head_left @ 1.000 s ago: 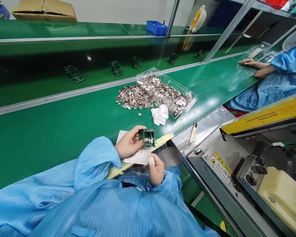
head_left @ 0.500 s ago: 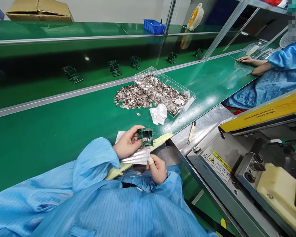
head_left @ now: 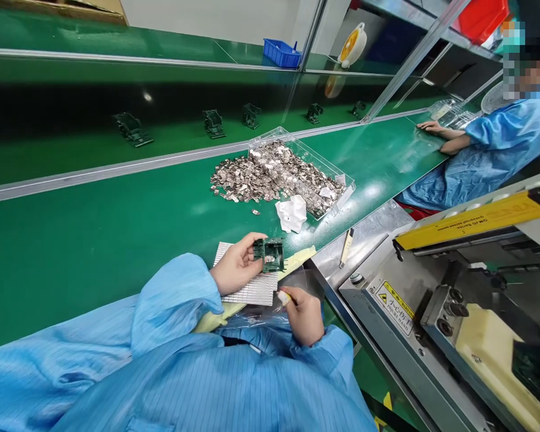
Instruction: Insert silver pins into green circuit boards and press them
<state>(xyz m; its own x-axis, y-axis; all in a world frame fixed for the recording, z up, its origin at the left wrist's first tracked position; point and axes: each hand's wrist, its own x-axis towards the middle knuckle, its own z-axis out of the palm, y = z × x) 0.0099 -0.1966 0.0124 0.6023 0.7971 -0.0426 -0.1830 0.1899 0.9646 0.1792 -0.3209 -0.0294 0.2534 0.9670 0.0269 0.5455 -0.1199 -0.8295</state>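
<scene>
My left hand point(head_left: 237, 265) is closed on a dark green plastic frame point(head_left: 273, 254) with a square opening, where a small shiny metal piece shows. Beneath that hand lies a light grey sheet point(head_left: 247, 293) marked with narrow rows, on top of yellow material point(head_left: 209, 319) at the bench edge. Just right of the sheet's corner is my right hand point(head_left: 305, 315), its fingers curled together and a white and yellow covering on one digit. What its fingertips pinch, if anything, is too small to make out.
Beyond my hands are a heap of small metal pieces point(head_left: 240, 179), a clear tray point(head_left: 342, 201) of more pieces and crumpled white paper point(head_left: 291, 214). Several dark green frames point(head_left: 214, 123) stand behind. At right are a cutter knife point(head_left: 347, 248), a machine point(head_left: 398, 307) and a co-worker's sleeve point(head_left: 490, 129).
My right hand has drawn away from the sheet's corner, to the right and slightly down. My left hand keeps its hold on the green frame. The camera view has shifted a little.
</scene>
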